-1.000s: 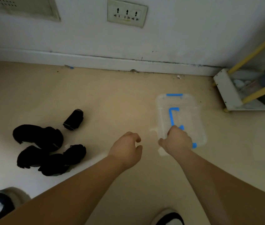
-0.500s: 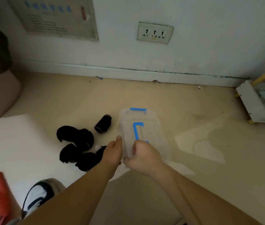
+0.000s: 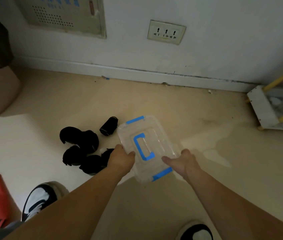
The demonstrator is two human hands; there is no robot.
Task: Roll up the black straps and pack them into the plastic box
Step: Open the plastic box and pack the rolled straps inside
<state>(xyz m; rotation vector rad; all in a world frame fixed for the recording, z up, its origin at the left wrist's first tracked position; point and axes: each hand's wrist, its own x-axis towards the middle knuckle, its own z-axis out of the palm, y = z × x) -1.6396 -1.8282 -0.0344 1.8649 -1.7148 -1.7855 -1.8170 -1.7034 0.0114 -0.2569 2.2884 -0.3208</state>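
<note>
The plastic box (image 3: 156, 141) was clear with blue clips and a blue handle; the straps (image 3: 80, 148) were black, the floor (image 3: 154, 104) cream, the sneakers (image 3: 38, 201) black-and-white.

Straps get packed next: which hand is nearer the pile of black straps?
Left. The left hand grips the box beside the pile; the right hand holds the box's far side.

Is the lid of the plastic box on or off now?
On. The clear lid with its blue handle covers the plastic box; left hand and right hand hold its sides. Whether latches lock: cannot tell.
</note>
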